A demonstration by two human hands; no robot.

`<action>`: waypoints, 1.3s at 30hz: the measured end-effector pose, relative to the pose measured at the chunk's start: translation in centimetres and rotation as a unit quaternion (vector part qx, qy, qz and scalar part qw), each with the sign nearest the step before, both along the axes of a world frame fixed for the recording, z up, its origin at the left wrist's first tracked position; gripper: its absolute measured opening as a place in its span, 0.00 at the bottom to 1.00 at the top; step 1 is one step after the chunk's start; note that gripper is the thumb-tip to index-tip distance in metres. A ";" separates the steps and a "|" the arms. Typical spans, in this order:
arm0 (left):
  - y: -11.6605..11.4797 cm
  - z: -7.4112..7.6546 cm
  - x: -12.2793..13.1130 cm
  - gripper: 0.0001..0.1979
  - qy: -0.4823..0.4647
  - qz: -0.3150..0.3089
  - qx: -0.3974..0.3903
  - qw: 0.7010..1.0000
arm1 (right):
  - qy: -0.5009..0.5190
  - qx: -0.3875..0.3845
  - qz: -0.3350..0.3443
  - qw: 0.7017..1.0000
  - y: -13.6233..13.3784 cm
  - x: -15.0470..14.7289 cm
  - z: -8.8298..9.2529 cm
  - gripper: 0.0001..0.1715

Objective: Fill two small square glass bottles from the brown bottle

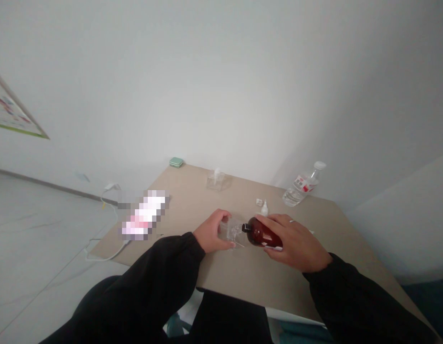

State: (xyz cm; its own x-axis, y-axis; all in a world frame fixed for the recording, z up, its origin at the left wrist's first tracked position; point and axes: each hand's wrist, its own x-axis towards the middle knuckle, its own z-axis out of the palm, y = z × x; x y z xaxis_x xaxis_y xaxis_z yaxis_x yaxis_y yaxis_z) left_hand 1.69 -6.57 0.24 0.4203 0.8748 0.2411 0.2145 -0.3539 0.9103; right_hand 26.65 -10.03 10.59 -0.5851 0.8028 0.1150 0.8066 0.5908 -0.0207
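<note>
Gripping clear container (234, 230), left hand (213, 232); brown bottle (262, 234), right hand (297, 241); tabletop (243, 272) room toward front edge (239, 297).

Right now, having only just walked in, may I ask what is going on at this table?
A person's right grip holds a dark brown bottle tipped on its side, its neck pointing toward a clear container held in the left grip. Whether anything is flowing is too unclear to tell. Beyond them on the table are a small white bottle and, near the wall, a larger clear bottle with a white cap. A green case sits at the far left corner.
</note>
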 end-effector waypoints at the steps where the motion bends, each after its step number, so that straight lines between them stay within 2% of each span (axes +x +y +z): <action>1: 0.0 0.0 0.0 0.34 0.001 -0.001 0.001 1.000 | -0.001 0.000 0.001 1.000 0.0 0.0 0.0 0.40; 14: 0.0 0.1 0.1 0.33 0.011 0.003 0.013 1.000 | -0.005 -0.002 0.002 1.000 0.0 -0.1 0.1 0.41; 23: -0.2 0.6 0.0 0.34 0.004 0.000 -0.005 1.000 | -0.002 0.012 0.007 1.000 -0.1 -0.1 0.3 0.40; 39: -0.1 0.3 0.0 0.33 0.007 -0.004 0.000 1.000 | -0.001 0.012 0.008 1.000 -0.1 -0.2 0.3 0.40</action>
State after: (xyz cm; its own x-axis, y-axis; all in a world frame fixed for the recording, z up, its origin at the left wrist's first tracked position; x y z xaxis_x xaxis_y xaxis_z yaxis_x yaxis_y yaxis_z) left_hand 1.72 -6.63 0.56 0.4306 0.8714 0.2351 0.2246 -0.3557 0.9072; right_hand 26.45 -10.10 10.89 -0.5981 0.7904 0.1327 0.7970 0.6039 -0.0049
